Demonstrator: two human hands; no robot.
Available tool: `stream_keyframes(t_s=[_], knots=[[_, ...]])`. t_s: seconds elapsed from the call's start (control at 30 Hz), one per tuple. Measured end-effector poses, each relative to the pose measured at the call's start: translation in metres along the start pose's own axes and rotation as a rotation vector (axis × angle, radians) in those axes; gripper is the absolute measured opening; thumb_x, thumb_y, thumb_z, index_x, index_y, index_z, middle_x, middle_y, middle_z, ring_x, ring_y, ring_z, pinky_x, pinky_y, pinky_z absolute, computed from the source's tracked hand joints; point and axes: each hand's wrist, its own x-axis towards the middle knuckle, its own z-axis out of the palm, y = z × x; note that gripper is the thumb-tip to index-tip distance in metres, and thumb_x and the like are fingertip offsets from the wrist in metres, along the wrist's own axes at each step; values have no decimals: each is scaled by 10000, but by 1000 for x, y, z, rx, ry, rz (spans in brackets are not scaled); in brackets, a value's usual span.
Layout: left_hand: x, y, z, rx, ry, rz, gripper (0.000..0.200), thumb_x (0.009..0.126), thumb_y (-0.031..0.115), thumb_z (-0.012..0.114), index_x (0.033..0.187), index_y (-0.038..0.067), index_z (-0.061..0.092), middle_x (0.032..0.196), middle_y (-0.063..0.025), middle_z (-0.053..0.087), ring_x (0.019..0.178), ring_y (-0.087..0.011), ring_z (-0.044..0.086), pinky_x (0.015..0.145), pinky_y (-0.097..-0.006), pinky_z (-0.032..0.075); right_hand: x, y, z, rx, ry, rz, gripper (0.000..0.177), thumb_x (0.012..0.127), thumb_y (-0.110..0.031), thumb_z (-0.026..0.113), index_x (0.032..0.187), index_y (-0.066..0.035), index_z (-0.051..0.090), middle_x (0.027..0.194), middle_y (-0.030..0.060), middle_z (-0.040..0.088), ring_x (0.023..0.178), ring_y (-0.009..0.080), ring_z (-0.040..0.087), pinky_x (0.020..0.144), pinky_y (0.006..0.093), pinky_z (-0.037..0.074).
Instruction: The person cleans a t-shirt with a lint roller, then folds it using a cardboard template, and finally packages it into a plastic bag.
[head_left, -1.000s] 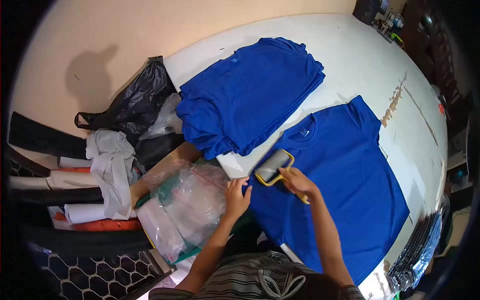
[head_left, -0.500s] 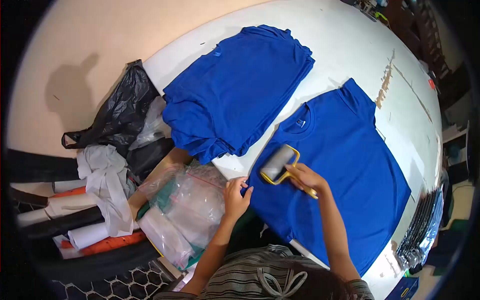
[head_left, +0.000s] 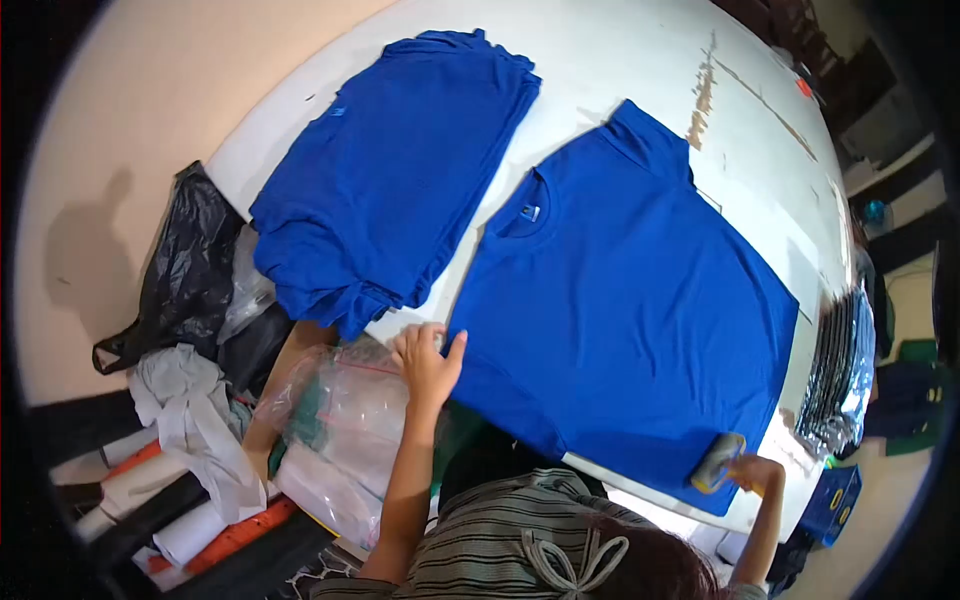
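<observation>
A blue T-shirt (head_left: 620,300) lies spread on the white table, its collar toward the left and its hem at the lower right. My right hand (head_left: 757,474) is closed around the handle of a lint roller (head_left: 718,462) with a yellow frame and grey roll. The roll rests on the shirt near its lower right corner. My left hand (head_left: 428,364) lies at the table edge by the shirt's left sleeve, fingers spread, holding nothing. Beyond it is a pile of blue T-shirts (head_left: 390,170).
Clear plastic bags (head_left: 350,410) lie below my left hand. A black plastic bag (head_left: 185,265) and rolls of material (head_left: 190,530) are at the left. Several shiny packed items (head_left: 840,370) stand at the table's right edge, above a blue box (head_left: 832,502).
My right hand has moved the lint roller from near the collar down and right to the hem corner. The view has shifted; my left hand stays at the table edge near the sleeve.
</observation>
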Motion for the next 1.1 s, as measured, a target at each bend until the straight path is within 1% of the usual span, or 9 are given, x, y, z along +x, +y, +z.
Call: stream_keyframes(t_s=[0.03, 0.13, 0.23, 0.33, 0.47, 0.57, 0.8, 0.93, 1.1], knots=[[8, 1, 5, -3, -20, 14, 283, 698, 345, 646, 841, 118, 559, 806, -55, 493, 892, -264, 416, 810, -426, 264, 9, -7, -2, -295, 27, -254, 264, 871, -291, 427, 871, -76, 579, 549, 21, 484, 423, 111, 448, 374, 268, 353], [28, 6, 17, 85, 23, 80, 301, 687, 374, 660, 805, 118, 556, 802, -50, 495, 882, -273, 416, 800, -419, 271, 46, -127, 9, 166, -70, -96, 316, 883, -362, 411, 880, -95, 580, 556, -8, 480, 445, 75, 447, 361, 225, 329], [37, 9, 28, 117, 15, 17, 319, 679, 414, 661, 757, 124, 552, 799, -34, 501, 868, -256, 425, 795, -414, 278, 94, -262, 39, 108, -357, -634, 389, 886, -387, 399, 640, -95, 473, 445, -27, 376, 346, 57, 346, 306, 228, 247], [35, 1, 34, 86, 45, 61, 323, 684, 429, 653, 736, 128, 549, 789, -21, 500, 855, -243, 432, 791, -411, 283, 117, -358, 82, 73, -384, -794, 439, 897, -382, 376, 573, -88, 412, 426, -22, 342, 342, 76, 332, 328, 254, 253], [36, 4, 36, 91, 41, 71, 307, 690, 417, 652, 720, 133, 540, 787, -8, 498, 843, -224, 440, 795, -407, 279, 109, -336, 81, 104, -339, -763, 420, 885, -358, 378, 596, -60, 441, 433, 0, 380, 341, 102, 353, 330, 280, 267], [36, -3, 38, 112, 38, 67, 294, 696, 405, 649, 715, 135, 535, 784, -2, 497, 839, -216, 443, 797, -406, 278, 76, -220, 51, 133, -244, -557, 405, 886, -350, 401, 576, -92, 434, 440, -30, 353, 363, 76, 317, 334, 262, 240], [36, -3, 44, 126, 88, 79, 280, 717, 403, 629, 703, 140, 533, 766, 12, 498, 832, -212, 447, 790, -405, 290, -37, 28, 32, 46, 41, 374, 497, 852, -382, 432, 471, -63, 450, 387, 37, 407, 313, 122, 358, 342, 288, 297], [35, -5, 44, 141, 76, 88, 277, 723, 401, 622, 705, 139, 533, 764, 17, 500, 830, -214, 447, 785, -405, 294, -21, 13, 27, 56, 3, 64, 513, 859, -380, 418, 450, -72, 434, 385, 46, 406, 314, 134, 368, 346, 295, 303], [35, -7, 45, 184, 71, 82, 280, 727, 404, 620, 696, 138, 538, 767, 23, 504, 827, -217, 448, 778, -403, 296, 57, -196, 50, 132, -97, -597, 416, 883, -377, 378, 608, -80, 470, 466, -18, 407, 375, 75, 366, 339, 253, 261]])
